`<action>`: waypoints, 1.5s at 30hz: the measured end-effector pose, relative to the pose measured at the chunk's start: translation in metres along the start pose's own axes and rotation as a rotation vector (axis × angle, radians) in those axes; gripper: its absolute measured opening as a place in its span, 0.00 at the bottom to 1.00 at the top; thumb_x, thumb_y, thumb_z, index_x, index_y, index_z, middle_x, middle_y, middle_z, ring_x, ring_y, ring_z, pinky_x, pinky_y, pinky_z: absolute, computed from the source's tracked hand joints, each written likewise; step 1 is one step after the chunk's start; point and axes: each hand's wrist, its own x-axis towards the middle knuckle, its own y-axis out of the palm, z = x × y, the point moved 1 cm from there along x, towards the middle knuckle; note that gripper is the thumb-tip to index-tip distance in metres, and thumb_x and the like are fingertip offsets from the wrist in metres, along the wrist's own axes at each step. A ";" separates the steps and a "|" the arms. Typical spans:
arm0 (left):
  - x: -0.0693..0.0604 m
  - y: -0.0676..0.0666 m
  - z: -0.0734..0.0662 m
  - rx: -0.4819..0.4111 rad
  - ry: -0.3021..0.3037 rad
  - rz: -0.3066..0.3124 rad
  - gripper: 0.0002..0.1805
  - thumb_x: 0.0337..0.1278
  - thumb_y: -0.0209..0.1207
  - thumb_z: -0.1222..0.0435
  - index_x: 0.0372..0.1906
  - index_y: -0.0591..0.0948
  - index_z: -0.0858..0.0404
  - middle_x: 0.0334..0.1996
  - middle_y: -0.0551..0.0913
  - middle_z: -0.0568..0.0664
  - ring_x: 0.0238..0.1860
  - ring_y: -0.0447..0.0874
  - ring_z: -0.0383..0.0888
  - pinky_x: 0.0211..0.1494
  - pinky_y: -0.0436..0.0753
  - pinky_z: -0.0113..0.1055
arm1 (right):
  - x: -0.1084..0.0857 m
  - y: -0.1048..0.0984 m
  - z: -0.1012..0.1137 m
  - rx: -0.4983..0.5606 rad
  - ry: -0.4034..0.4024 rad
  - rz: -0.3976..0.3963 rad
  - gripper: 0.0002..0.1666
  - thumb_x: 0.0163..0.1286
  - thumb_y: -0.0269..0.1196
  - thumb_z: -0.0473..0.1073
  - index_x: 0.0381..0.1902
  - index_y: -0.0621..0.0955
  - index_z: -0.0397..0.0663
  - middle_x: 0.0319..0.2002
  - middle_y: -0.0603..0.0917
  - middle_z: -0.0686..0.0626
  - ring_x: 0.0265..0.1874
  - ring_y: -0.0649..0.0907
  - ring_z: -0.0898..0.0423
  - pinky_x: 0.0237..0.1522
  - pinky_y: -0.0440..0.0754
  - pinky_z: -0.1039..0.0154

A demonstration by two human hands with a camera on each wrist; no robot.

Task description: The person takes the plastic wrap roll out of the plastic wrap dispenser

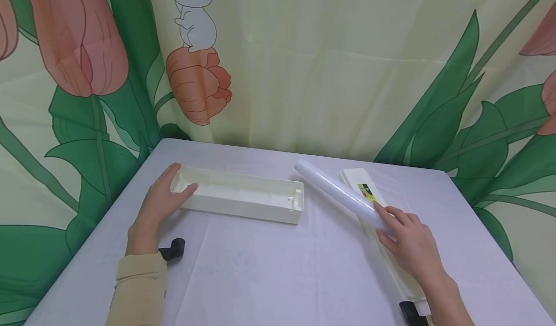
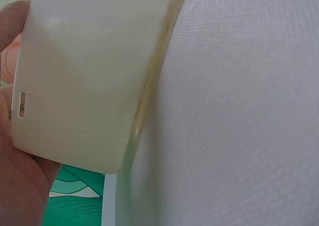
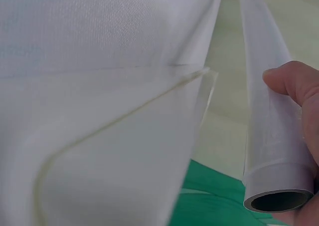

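Observation:
A long cream plastic box (image 1: 247, 211), open at the top, lies across the left middle of the table. My left hand (image 1: 159, 200) grips its left end, the thumb over the front rim and the fingers at the far side. In the left wrist view the box's outer wall (image 2: 84, 81) fills much of the picture. My right hand (image 1: 412, 244) holds a white roll of plastic film (image 1: 336, 191) near its lower end, tilted above the table. The roll's hollow core (image 3: 279, 201) shows in the right wrist view. Beneath the roll lies a long cream lid (image 1: 358, 175) with a yellow-green label.
A white cloth (image 1: 260, 278) covers the table. Behind it hangs a curtain (image 1: 312, 75) printed with tulips and a white animal on a carrot. Black camera mounts (image 1: 173, 250) show at both wrists.

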 end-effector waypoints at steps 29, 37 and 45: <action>0.002 -0.001 0.001 -0.006 -0.001 -0.001 0.50 0.66 0.58 0.42 0.80 0.53 0.66 0.78 0.52 0.64 0.76 0.50 0.66 0.73 0.56 0.67 | -0.002 -0.006 -0.005 -0.062 0.047 0.074 0.40 0.58 0.75 0.36 0.69 0.75 0.50 0.57 0.79 0.35 0.52 0.75 0.30 0.47 0.74 0.29; 0.001 0.000 0.002 -0.004 -0.009 0.006 0.50 0.66 0.58 0.42 0.80 0.52 0.66 0.78 0.52 0.64 0.76 0.50 0.66 0.72 0.56 0.68 | -0.002 -0.008 -0.004 -0.060 0.064 0.122 0.39 0.59 0.74 0.37 0.69 0.76 0.51 0.56 0.79 0.34 0.50 0.75 0.29 0.45 0.74 0.29; 0.002 0.000 0.002 -0.008 0.006 0.000 0.50 0.66 0.59 0.42 0.80 0.53 0.66 0.78 0.52 0.64 0.76 0.50 0.66 0.73 0.56 0.66 | -0.001 -0.009 0.007 -0.060 0.110 0.198 0.39 0.60 0.72 0.38 0.70 0.75 0.51 0.55 0.79 0.32 0.48 0.77 0.29 0.44 0.77 0.31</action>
